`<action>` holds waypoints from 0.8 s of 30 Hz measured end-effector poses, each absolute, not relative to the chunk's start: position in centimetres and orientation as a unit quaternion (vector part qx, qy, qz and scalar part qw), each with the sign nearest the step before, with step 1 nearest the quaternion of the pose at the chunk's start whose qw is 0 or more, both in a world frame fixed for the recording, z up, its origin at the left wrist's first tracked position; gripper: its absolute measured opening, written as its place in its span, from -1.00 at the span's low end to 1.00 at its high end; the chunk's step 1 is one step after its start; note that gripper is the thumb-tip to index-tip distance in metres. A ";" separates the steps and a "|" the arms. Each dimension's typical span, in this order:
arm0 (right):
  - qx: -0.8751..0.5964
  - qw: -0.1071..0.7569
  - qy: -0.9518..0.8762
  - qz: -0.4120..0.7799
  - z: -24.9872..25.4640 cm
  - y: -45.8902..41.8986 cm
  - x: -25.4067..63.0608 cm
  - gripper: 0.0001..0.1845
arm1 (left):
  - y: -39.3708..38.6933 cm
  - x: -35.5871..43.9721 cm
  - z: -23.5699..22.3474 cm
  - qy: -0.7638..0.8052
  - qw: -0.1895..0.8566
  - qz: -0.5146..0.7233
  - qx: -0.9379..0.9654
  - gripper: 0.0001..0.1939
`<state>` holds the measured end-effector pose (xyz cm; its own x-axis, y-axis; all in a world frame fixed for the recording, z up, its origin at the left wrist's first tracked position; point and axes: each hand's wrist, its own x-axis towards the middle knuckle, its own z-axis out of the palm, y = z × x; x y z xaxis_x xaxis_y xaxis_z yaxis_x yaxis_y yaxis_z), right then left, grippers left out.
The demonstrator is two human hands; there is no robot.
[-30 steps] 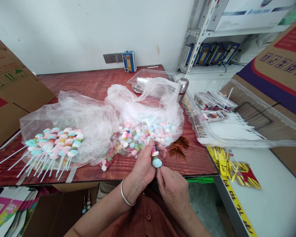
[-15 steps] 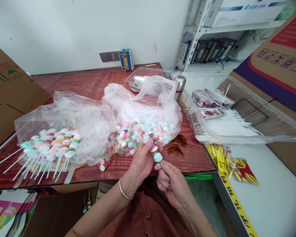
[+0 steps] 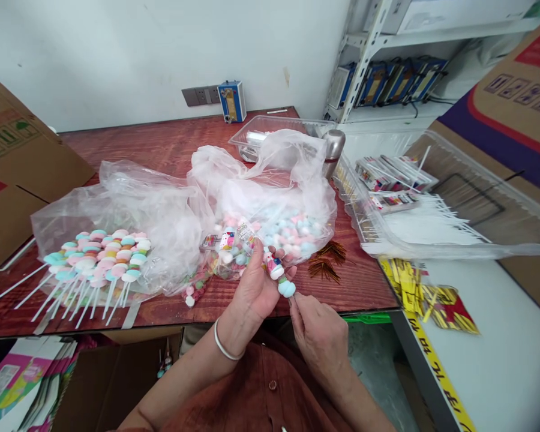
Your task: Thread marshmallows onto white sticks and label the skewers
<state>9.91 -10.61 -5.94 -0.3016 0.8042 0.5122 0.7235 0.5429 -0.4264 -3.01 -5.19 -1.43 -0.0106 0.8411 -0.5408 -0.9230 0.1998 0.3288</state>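
Note:
My left hand point(image 3: 253, 287), palm turned up and thumb raised, supports a marshmallow skewer point(image 3: 276, 272) along its fingers. The skewer carries white, green and pale blue pieces, and a printed patch shows near its top. Just below the lowest blue marshmallow, my right hand point(image 3: 320, 330) is closed around the skewer's lower end; its fingertips hide what lies there. Beyond my left hand, loose marshmallows point(image 3: 292, 231) fill a clear plastic bag point(image 3: 274, 195). Gold twist ties point(image 3: 327, 262) lie to the right of that bag.
Finished-looking marshmallow skewers point(image 3: 99, 255) with white sticks lie on another plastic bag point(image 3: 162, 210) at left. A clear tray point(image 3: 459, 247) of white sticks point(image 3: 425, 225) stands at right, near yellow packets point(image 3: 450, 309). Behind are a steel flask point(image 3: 333, 147) and a blue device point(image 3: 232, 102). Cardboard boxes point(image 3: 31, 144) flank the table.
My left thumb has lifted off the skewer and points up. My right hand has turned knuckles-up and closed further around the lower end. The view has shifted slightly.

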 end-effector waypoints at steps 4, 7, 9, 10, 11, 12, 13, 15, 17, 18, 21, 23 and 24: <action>-0.517 0.390 -0.744 0.166 -5.7 -10.6 9.9 -0.79 | -5.3 -2.8 -1.3 0.313 0.703 0.637 -0.041 -0.65; -0.522 0.405 -0.684 0.310 -5.2 -10.6 9.9 -0.72 | -5.4 -2.7 -1.4 0.286 0.717 0.636 -0.014 -0.65; -0.493 0.403 -0.603 0.480 -5.0 -10.5 9.9 -0.67 | -5.5 -2.7 -1.4 0.273 0.722 0.636 0.000 -0.63; -0.470 0.400 -0.546 0.566 -4.9 -10.4 9.9 -0.65 | -5.5 -2.7 -1.4 0.269 0.723 0.637 0.008 -0.62; -0.445 0.397 -0.485 0.640 -4.7 -10.4 9.9 -0.63 | -5.5 -2.7 -1.4 0.266 0.723 0.638 0.017 -0.61; -0.422 0.393 -0.425 0.698 -4.6 -10.3 9.8 -0.62 | -5.6 -2.7 -1.4 0.266 0.723 0.637 0.026 -0.60; -0.402 0.389 -0.371 0.741 -4.5 -10.2 9.8 -0.61 | -5.7 -2.6 -1.4 0.267 0.723 0.636 0.034 -0.60; -0.366 0.380 -0.291 0.798 -4.3 -10.0 9.6 -0.62 | -5.9 -2.2 -1.5 0.271 0.726 0.630 0.050 -0.59; -0.331 0.371 -0.242 0.833 -4.2 -9.9 9.4 -0.66 | -6.2 -1.7 -1.7 0.271 0.730 0.624 0.067 -0.59; -0.322 0.370 -0.230 0.840 -4.2 -9.8 9.3 -0.68 | -6.3 -1.6 -1.9 0.269 0.734 0.620 0.073 -0.59; -0.357 0.389 -0.256 0.810 -4.5 -10.1 9.2 -0.66 | -6.3 -1.6 -2.3 0.265 0.744 0.609 0.070 -0.61; -0.403 0.395 -0.320 0.761 -4.7 -10.5 9.3 -0.64 | -6.1 -2.0 -2.5 0.269 0.736 0.619 0.052 -0.63; -0.424 0.394 -0.365 0.729 -4.8 -10.8 9.5 -0.64 | -5.9 -2.2 -2.5 0.272 0.728 0.628 0.045 -0.64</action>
<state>9.46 -10.78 -4.79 -0.3302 0.8841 -0.3306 -0.2657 -0.4231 -0.8662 -2.23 -5.94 -2.51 0.0638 0.9382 -0.3401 -0.8896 0.2079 0.4066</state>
